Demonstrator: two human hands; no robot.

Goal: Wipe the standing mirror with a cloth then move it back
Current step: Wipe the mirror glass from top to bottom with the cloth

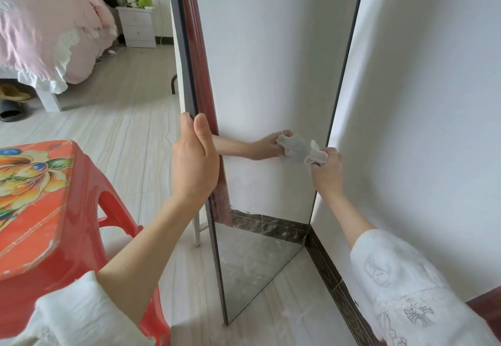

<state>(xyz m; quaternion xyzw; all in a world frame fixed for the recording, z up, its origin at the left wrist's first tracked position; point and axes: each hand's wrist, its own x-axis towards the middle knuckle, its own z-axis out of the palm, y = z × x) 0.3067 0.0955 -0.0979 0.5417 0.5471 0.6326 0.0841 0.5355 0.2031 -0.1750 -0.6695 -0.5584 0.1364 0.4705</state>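
Note:
The tall standing mirror (271,61) with a thin dark frame stands upright on the floor, turned at an angle near the white wall. My left hand (195,156) grips its left edge at about mid height, thumb on the front. My right hand (326,173) holds a crumpled grey-white cloth (303,149) pressed against the glass near the mirror's right edge. The glass reflects my right hand, the cloth, the wall and the dark skirting.
A red plastic stool (54,210) with a flower print stands close at my left. A bed with pink bedding (51,28) and a white bedside cabinet (137,27) lie further back left. The white wall (420,101) with dark skirting (333,272) runs along the right.

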